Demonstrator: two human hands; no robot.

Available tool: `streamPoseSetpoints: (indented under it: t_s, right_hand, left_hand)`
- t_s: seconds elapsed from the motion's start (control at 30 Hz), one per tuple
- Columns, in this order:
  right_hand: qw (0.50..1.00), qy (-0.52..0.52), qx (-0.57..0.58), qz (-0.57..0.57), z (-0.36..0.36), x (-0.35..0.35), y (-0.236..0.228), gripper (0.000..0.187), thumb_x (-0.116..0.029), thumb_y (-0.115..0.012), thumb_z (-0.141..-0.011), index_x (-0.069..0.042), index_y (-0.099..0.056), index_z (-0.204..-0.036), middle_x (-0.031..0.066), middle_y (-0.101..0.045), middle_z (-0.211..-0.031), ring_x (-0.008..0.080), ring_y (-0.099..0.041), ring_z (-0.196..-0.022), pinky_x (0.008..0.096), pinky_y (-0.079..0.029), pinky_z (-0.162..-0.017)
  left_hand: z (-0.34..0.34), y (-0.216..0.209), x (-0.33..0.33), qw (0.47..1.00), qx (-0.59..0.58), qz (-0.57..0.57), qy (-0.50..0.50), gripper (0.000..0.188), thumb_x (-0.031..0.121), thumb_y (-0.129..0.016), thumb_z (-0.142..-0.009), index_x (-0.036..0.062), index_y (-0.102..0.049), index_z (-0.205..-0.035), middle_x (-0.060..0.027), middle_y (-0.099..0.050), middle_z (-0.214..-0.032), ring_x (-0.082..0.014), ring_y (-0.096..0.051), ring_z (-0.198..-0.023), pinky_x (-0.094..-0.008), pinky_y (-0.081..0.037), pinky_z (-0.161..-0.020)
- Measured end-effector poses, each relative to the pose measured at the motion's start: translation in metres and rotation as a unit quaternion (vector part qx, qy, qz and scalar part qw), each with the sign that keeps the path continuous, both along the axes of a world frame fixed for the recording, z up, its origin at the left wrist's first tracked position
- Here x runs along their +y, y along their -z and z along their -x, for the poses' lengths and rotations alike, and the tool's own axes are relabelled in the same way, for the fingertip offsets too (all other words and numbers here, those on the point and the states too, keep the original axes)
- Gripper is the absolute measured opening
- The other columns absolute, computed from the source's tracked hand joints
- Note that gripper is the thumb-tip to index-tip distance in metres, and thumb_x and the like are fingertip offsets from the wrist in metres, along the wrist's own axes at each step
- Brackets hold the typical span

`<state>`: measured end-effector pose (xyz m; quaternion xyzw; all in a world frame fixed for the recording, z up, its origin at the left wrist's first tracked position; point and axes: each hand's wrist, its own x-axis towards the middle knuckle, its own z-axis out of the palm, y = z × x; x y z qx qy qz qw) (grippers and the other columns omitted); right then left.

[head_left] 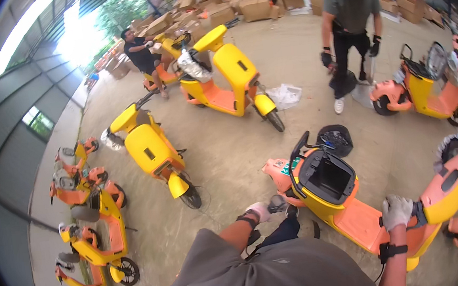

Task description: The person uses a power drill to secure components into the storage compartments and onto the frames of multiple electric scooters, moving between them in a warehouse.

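Observation:
A yellow and orange scooter (357, 213) stands just in front of me to the right. Its seat area is uncovered, showing a black storage bin (331, 173) with a black grab rail (296, 166) behind it. My right hand (397, 211), in a pale work glove, is closed round the scooter's handlebar, beside the front panel (448, 196). Near the scooter's rear, my left hand (259, 211), also gloved, looks closed at a small dark grey piece (276, 203). What that piece is cannot be made out.
Two similar scooters (152, 146) (232, 79) stand ahead; several line the left wall. Another scooter (424, 82) stands at far right, near a standing person (351, 13). A second person (141, 54) handles a scooter further back. A black bag (334, 140) lies beyond mine. Cardboard boxes (255, 8) fill the back.

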<state>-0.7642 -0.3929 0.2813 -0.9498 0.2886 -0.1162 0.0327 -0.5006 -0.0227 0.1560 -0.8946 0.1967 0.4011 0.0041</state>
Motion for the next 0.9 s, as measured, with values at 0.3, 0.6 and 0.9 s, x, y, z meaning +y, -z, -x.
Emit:
streamPoseSetpoints:
  t_s: [0.3,0.6,0.9]
  right_hand:
    - [0.999,-0.002,0.034,0.0,-0.016,0.001,-0.006,0.021,-0.03,-0.054,-0.081,-0.012,-0.064,-0.079,0.0098,-0.065,-0.083,0.0282,-0.061,-0.084,0.0416,-0.039,-0.077]
    - [0.989,0.045,0.132,-0.055,-0.011,0.009,-0.021,0.022,-0.03,-0.051,-0.083,-0.012,-0.063,-0.078,0.0094,-0.066,-0.08,0.0277,-0.062,-0.083,0.0417,-0.042,-0.076]
    - [0.975,0.058,0.191,-0.101,-0.023,0.009,-0.022,0.029,-0.035,-0.047,-0.086,-0.012,-0.065,-0.087,0.0122,-0.067,-0.087,0.029,-0.063,-0.087,0.0411,-0.043,-0.08]
  left_hand:
    - [0.033,0.021,0.13,0.987,-0.014,0.007,-0.163,0.041,0.033,-0.075,-0.068,0.0019,-0.066,-0.094,-0.0135,-0.067,-0.082,-0.0257,-0.064,-0.076,-0.0366,-0.049,-0.07]
    - [0.072,0.051,0.188,0.959,0.035,-0.008,-0.28,0.034,0.034,-0.072,-0.073,0.0018,-0.066,-0.083,-0.0075,-0.064,-0.072,-0.0207,-0.059,-0.063,-0.0363,-0.045,-0.059]
    - [0.068,0.068,0.207,0.914,0.07,0.048,-0.396,0.041,0.03,-0.074,-0.071,0.0005,-0.066,-0.099,-0.0119,-0.068,-0.089,-0.0238,-0.063,-0.08,-0.0367,-0.047,-0.073]
